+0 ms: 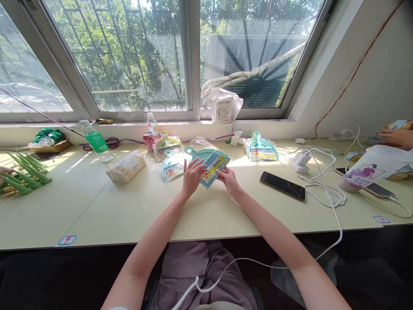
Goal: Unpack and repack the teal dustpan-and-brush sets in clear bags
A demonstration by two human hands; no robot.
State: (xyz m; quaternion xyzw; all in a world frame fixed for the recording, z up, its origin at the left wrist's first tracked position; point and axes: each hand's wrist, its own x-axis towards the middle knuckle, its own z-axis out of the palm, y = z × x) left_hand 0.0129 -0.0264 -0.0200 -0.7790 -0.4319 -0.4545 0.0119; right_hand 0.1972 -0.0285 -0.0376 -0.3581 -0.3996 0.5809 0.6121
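Note:
A teal mini brush-and-dustpan set [209, 164] in clear wrapping with a colourful label lies on the pale table [135, 211] in front of me. My left hand [192, 175] rests on its left side with fingers spread. My right hand [228, 178] pinches its lower right corner. Two more packaged sets lie just behind: a small teal one [171, 166] and a yellow-green one [167, 145]. Another teal set [260, 149] sits further right.
A tissue pack [126, 168], a green-labelled bottle [94, 140] and a can [149, 140] stand to the left. A black phone [282, 185], white charger and cables [318, 181] lie to the right. Green cone-shaped items [24, 174] at far left; another person's hand [397, 137] at far right.

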